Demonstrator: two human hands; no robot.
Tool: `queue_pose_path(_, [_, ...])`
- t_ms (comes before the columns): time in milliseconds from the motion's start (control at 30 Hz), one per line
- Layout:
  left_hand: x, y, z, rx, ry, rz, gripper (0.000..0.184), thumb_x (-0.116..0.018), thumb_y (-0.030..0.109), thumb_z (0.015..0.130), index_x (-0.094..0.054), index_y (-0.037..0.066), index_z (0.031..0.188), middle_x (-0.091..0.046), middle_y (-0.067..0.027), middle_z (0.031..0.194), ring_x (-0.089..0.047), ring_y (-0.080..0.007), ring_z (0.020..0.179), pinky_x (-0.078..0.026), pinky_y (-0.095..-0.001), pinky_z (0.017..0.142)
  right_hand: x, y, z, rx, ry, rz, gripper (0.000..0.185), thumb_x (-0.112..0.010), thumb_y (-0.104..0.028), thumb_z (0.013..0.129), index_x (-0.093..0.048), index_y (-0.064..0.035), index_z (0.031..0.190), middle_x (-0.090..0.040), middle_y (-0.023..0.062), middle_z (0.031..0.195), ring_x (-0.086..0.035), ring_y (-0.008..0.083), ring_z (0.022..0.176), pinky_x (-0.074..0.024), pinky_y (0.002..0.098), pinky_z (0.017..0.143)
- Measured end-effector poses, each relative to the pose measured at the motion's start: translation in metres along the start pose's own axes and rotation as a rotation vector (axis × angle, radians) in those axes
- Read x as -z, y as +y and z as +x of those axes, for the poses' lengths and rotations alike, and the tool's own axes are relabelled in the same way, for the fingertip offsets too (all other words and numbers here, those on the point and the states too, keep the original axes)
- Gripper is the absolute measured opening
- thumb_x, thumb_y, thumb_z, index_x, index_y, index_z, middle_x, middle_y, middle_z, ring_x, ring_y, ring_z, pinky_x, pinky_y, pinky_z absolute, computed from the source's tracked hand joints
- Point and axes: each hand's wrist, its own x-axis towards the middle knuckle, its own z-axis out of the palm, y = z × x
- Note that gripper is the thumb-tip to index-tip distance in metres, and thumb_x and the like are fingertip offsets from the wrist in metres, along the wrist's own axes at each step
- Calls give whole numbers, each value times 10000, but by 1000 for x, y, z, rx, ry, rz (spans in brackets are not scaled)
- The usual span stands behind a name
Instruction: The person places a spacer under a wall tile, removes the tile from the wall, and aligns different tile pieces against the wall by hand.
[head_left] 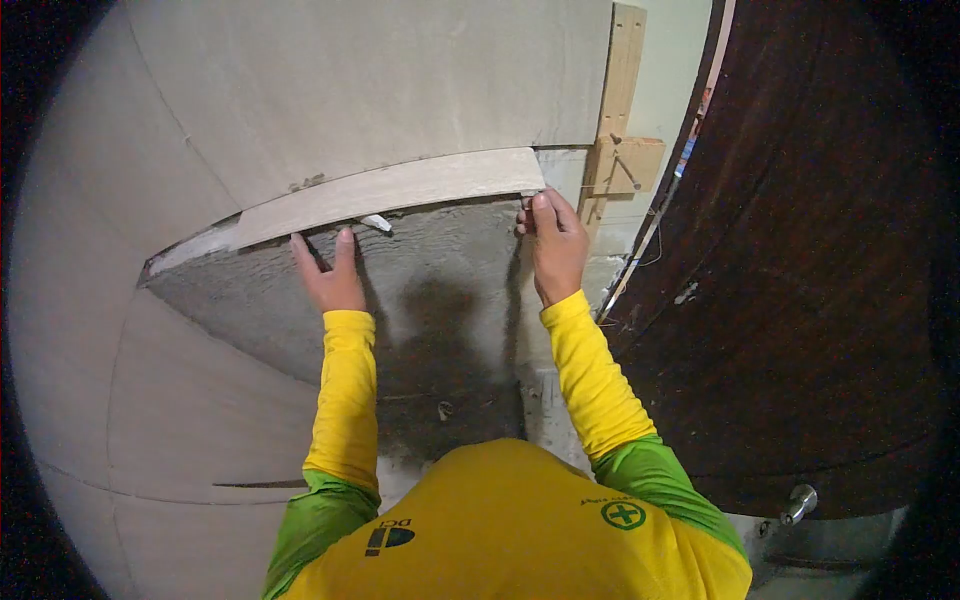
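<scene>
Tile strip (390, 192), one. Long and narrow; pale beige with faint lengthwise streaks, smooth face outward. Right end nearly square; left end slanted. Long edges appear gently bowed in this view. Placement: lengthwise across the upper part of a rough grey mortar patch (430, 260), just below a large greyish wall tile (390, 80), a thin dark joint between. Left end sits lower than right, short of the patch's left corner. Dark shadow along the lower edge.

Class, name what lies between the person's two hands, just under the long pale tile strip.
In the head view, rough grey wall surface lies between the left hand and the right hand, with a small white wedge-shaped piece nearer the left.
</scene>
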Motion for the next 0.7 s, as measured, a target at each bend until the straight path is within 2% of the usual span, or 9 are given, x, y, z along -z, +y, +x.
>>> queue_pose_path(100, [-1,1,-2,46,-23,-50,802,-696,331,816,-301,-61,1394,-278,-237,1463,-248,-312,1371,-171,-368,1122,0,-2,1,-6,-32,9,307,-564,-213,930,-616,30,1111,-617,28,860,-554,84,722,-477,226,653])
queue_pose_path(200, [0,-7,-1,43,-32,-127,791,-685,330,827,-297,-58,1397,-285,-239,1460,-267,-321,1362,-176,-368,1119,1,-4,2,0,-53,-18,317,-562,-236,941,-593,35,1102,-600,50,849,-549,108,727,-471,252,650])
queue_pose_path(300, [9,0,-1,-18,-18,7,765,-670,310,844,-291,-48,1404,-304,-236,1453,-297,-315,1349,-219,-367,1103,1,2,4,29,-58,-116,322,-543,-248,949,-590,29,1108,-597,42,845,-549,107,730,-474,252,664])
queue_pose_path(367, [17,-4,-2,59,-27,-81,712,-652,281,861,-311,-43,1396,-366,-229,1416,-361,-296,1308,-280,-365,1072,-2,-3,4,6,-7,-109,336,-527,-269,955,-587,27,1103,-594,35,835,-558,112,739,-478,257,675])
queue_pose_path(433, [27,-15,0,88,19,-136,634,-633,233,877,-349,-47,1370,-419,-217,1374,-425,-264,1247,-334,-357,1034,-2,-5,3,12,-11,-216,346,-523,-286,956,-582,24,1098,-594,34,845,-569,120,753,-482,259,684])
queue_pose_path(500, [31,-48,9,146,118,-307,567,-618,192,889,-376,-51,1340,-488,-190,1299,-487,-240,1163,-368,-340,1003,0,1,5,-8,-30,-186,389,-522,-268,951,-552,30,1200,-621,76,975,-575,132,830,-488,268,725])
queue_pose_path(533, [36,-55,16,135,162,-277,567,-618,192,889,-376,-51,1340,-488,-190,1299,-487,-240,1163,-368,-340,1003,1,3,6,-6,-28,-194,384,-522,-264,951,-555,32,1194,-619,73,966,-573,129,830,-487,266,720])
queue_pose_path(633, [50,-70,40,176,217,-339,533,-603,167,901,-372,-52,1329,-559,-141,1173,-548,-192,1032,-436,-303,911,-3,12,5,51,38,-216,378,-523,-255,950,-562,48,1172,-611,66,940,-562,125,830,-475,263,733])
queue_pose_path(700, [56,-76,54,213,167,-566,522,-588,171,913,-359,-50,1326,-586,-89,1042,-568,-147,900,-474,-268,810,0,25,8,179,54,-323,360,-516,-252,953,-571,49,1144,-600,47,910,-542,127,823,-454,265,757])
